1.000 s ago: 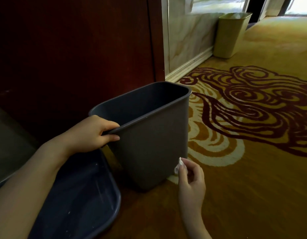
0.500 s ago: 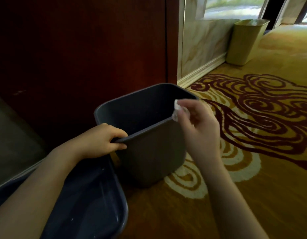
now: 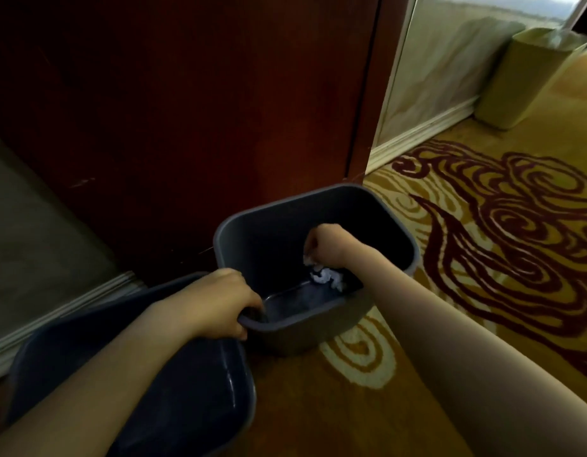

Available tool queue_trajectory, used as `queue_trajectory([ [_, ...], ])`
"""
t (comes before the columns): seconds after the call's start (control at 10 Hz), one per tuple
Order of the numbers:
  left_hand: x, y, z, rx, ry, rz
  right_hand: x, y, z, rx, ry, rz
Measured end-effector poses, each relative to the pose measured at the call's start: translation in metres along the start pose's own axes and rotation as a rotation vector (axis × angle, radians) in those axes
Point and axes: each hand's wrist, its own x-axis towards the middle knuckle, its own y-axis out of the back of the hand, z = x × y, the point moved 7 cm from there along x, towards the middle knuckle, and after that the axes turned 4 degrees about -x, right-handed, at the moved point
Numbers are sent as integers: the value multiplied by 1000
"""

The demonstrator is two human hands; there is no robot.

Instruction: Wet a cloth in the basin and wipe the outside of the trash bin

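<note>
Two bins stand on this stretch of floor. An olive-yellow bin (image 3: 529, 77) is far off at the upper right, against a pale marble wall (image 3: 427, 77) with a white baseboard (image 3: 420, 135). It is well apart from the grey trash bin (image 3: 305, 339) in the middle. A dark red-brown wood panel (image 3: 186, 110) rises close behind the trash bin. The carpet (image 3: 318, 407) is golden with dark red and cream swirls. A dark blue basin (image 3: 193, 407) lies at the lower left, its far corner just beside the trash bin's base. The left forearm crosses over the basin and hides part of its rim. In the dim light I cannot tell whether it holds water.

The trash bin stands upright on the carpet. It is a plain grey plastic tub with rounded corners and a rolled rim, dark inside with a faint sheen on its bottom. The left hand (image 3: 226, 301) grips the near-left corner of the rim, fingers hooked over the edge. The right hand (image 3: 326, 247) reaches down inside the bin, closed in a fist on a crumpled white cloth (image 3: 328, 277). The cloth bunches out below the fingers, near the inner wall. The right forearm lies across the near-right rim and covers that part of it.
</note>
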Motion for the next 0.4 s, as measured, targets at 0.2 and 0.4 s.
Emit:
queue_trajectory([
  [0.2, -21, 43, -14, -345, 156, 136, -12, 17, 10, -46, -74, -86],
  [0.4, -53, 68, 8, -431, 423, -78, -70, 53, -8, -243, -54, -257],
])
